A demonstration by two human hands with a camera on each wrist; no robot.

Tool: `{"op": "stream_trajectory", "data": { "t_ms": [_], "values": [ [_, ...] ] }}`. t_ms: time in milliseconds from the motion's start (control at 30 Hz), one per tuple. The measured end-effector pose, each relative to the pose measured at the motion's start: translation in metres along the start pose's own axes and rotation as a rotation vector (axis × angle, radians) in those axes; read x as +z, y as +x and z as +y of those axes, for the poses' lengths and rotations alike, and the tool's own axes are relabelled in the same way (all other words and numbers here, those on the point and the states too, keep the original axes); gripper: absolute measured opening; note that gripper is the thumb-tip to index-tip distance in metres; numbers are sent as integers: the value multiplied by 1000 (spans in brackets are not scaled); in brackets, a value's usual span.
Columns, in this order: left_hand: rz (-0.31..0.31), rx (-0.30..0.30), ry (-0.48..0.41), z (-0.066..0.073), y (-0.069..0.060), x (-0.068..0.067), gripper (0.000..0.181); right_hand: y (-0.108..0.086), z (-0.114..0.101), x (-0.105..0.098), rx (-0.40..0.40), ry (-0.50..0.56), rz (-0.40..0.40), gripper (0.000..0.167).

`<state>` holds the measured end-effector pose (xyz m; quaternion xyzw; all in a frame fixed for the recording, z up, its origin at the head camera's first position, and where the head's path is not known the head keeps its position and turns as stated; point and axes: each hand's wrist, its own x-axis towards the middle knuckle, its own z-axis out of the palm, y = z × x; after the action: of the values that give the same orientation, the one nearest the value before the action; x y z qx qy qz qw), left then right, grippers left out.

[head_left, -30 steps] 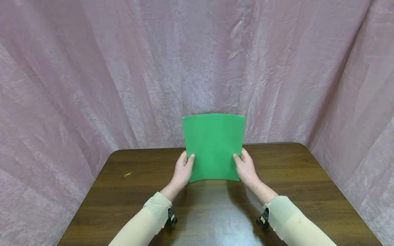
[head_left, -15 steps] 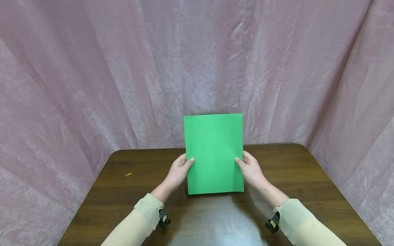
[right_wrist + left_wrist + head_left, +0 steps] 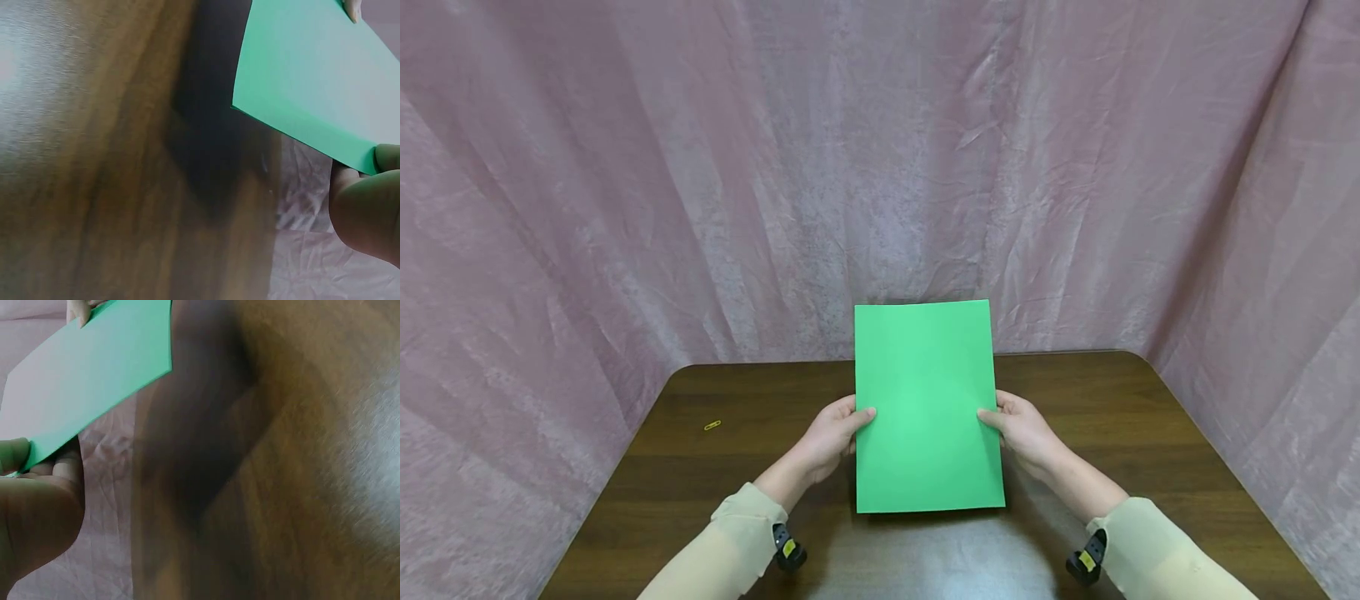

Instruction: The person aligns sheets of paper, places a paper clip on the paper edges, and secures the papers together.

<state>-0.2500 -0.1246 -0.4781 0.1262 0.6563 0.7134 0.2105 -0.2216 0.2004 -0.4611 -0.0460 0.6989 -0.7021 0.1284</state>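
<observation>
A plain green sheet (image 3: 927,400) is held up over the table between both hands, its face toward the head camera. The left hand (image 3: 832,433) pinches its left edge, thumb on the front and fingers behind. At the opposite edge the right hand (image 3: 1026,433) pinches it the same way. In the left wrist view the sheet (image 3: 94,369) stands off the table, with the left hand (image 3: 44,512) at its edge. The right wrist view shows the sheet (image 3: 312,81) above its shadow, pinched by the right hand (image 3: 369,206).
A small yellow paper clip (image 3: 712,425) lies on the left part of the brown wooden table (image 3: 700,483). Pink curtains (image 3: 880,167) hang behind the table and at its sides.
Both hands have brought the sheet down and nearer the body. The sheet was bowed and leaning away; it now looks flatter and longer, facing the head camera more. The clip has not moved.
</observation>
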Motion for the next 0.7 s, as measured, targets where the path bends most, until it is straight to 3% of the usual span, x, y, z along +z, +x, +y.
{"op": "stream_trajectory", "data": {
  "t_ms": [367, 700],
  "values": [
    [4, -155, -116, -17, -12, 3, 37, -9, 21, 0, 79, 41, -83, 45],
    [36, -225, -141, -30, -17, 7, 34, -10, 43, -1, 109, 50, -111, 45]
  ]
}}
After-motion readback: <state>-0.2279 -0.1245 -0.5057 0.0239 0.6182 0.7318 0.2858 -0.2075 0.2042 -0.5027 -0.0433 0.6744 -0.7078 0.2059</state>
